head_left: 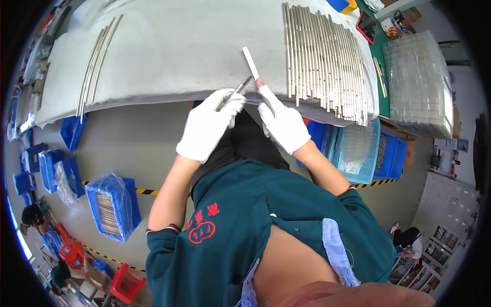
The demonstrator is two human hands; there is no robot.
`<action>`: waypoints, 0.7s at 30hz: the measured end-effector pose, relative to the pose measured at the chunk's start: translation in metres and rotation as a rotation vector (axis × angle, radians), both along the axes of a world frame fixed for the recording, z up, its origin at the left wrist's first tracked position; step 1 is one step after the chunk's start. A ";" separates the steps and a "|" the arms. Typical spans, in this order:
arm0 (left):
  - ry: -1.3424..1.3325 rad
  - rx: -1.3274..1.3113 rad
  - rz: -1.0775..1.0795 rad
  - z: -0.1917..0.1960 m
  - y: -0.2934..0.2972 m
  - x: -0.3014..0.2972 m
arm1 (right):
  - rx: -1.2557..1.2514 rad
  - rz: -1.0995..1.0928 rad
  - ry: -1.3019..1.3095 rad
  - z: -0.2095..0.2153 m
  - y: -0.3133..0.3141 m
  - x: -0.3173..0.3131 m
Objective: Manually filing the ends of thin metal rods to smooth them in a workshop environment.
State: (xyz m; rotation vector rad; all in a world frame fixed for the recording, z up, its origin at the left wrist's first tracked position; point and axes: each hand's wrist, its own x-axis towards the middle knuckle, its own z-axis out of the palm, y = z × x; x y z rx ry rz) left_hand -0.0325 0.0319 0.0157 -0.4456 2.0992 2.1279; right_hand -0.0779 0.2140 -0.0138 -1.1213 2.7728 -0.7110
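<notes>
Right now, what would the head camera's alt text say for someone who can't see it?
In white gloves, the left hand grips a slim grey object and the right hand a narrow white strip, by the near edge of a pale-covered table. Many silvery rods lie side by side on its right, a few thin rods on its left.

Bright light; slim silver metal rods (325, 61) glint at the right edge of a white cloth-covered table (194, 46); curved margins seem soft.

The white-gloved left hand (208, 123) curls its fingers (236, 105) near the white-gloved right hand (284, 125), one bare fingertip (260, 83) extended. Both forearms (174, 192) slant inward, uncovered.
</notes>
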 end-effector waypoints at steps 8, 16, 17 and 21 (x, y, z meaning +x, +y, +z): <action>1.237 -1.156 -0.502 0.055 0.063 -0.074 | -0.059 -0.077 0.037 -0.034 0.004 0.009; 1.344 -1.127 -0.597 0.007 0.112 -0.135 | 0.037 0.045 0.258 -0.013 0.006 0.013; 1.297 -1.127 -0.607 0.002 0.112 -0.135 | 0.033 0.048 0.260 -0.013 0.008 0.012; 1.123 -1.135 -0.530 -0.001 0.118 -0.126 | 0.050 0.024 0.190 -0.026 0.008 0.009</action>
